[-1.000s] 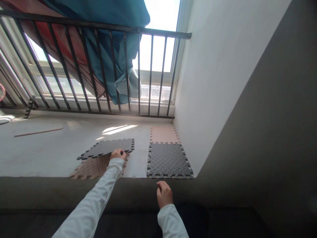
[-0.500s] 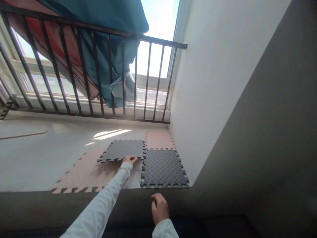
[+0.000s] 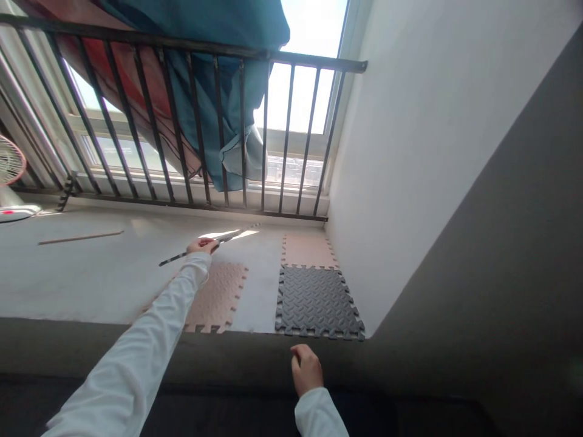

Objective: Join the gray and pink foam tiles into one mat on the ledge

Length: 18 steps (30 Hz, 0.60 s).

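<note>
Grey foam tile (image 3: 232,237), seen almost edge-on as a thin toothed strip, is held up over the concrete floor (image 3: 91,279) by the left hand (image 3: 200,245). Its fingers (image 3: 198,244) are nearly closed, pinching one edge. The tile reads as light and bendy, soft enough to flex if held by one corner; its flat middle or a long edge looks like the steadier hold. The interlocking teeth may catch on a neighbouring tile.

Right hand (image 3: 307,369) sits low by the dark ledge (image 3: 237,355), well apart from the held tile. It is loosely curled, and I cannot tell whether anything lies inside it.

Tan tile (image 3: 218,297) lies under the left forearm. Further right, a dark tile (image 3: 316,302) meets a smaller tan tile (image 3: 308,250) near the wall. Beyond: wooden stick (image 3: 79,237), fan (image 3: 11,167), iron railing (image 3: 204,44), blue cloth (image 3: 228,91) draped over it.
</note>
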Each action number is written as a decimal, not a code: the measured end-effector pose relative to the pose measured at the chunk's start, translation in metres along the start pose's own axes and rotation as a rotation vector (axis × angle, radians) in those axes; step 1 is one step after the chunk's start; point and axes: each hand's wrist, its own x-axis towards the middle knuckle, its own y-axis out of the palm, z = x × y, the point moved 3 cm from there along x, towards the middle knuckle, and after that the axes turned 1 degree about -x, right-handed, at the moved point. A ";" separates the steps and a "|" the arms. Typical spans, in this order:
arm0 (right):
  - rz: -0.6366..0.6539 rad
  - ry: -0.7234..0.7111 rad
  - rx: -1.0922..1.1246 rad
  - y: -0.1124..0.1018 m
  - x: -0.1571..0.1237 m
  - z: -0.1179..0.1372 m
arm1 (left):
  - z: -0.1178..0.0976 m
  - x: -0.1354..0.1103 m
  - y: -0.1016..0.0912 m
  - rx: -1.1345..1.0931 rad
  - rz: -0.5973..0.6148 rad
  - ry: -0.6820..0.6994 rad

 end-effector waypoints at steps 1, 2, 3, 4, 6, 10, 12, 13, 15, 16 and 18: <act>-0.002 -0.002 0.002 0.001 0.001 0.001 | -0.002 -0.004 -0.005 0.012 0.015 0.022; -0.005 -0.004 0.003 0.001 0.002 0.001 | -0.003 -0.013 -0.009 0.031 0.038 0.058; -0.009 -0.006 0.005 0.001 0.003 0.001 | -0.003 -0.024 -0.012 0.053 0.067 0.102; -0.014 -0.007 0.006 0.002 0.003 0.002 | 0.000 -0.038 -0.014 0.071 0.096 0.153; -0.023 -0.008 0.016 0.003 0.004 0.002 | 0.011 -0.074 -0.016 0.066 0.142 0.243; -0.046 0.017 0.055 0.004 0.003 0.001 | 0.049 -0.147 -0.011 0.044 0.233 0.365; -0.039 0.041 0.063 0.004 0.002 -0.002 | 0.072 -0.174 -0.010 0.092 0.269 0.408; -0.030 0.051 0.063 0.004 0.002 -0.003 | 0.083 -0.184 -0.010 0.121 0.280 0.418; -0.016 0.065 0.062 0.004 0.001 -0.006 | 0.101 -0.198 -0.012 0.176 0.288 0.414; -0.015 0.068 0.065 0.004 0.001 -0.007 | 0.108 -0.202 -0.013 0.197 0.285 0.407; -0.020 0.070 0.076 0.004 0.002 -0.009 | 0.117 -0.205 -0.014 0.221 0.280 0.396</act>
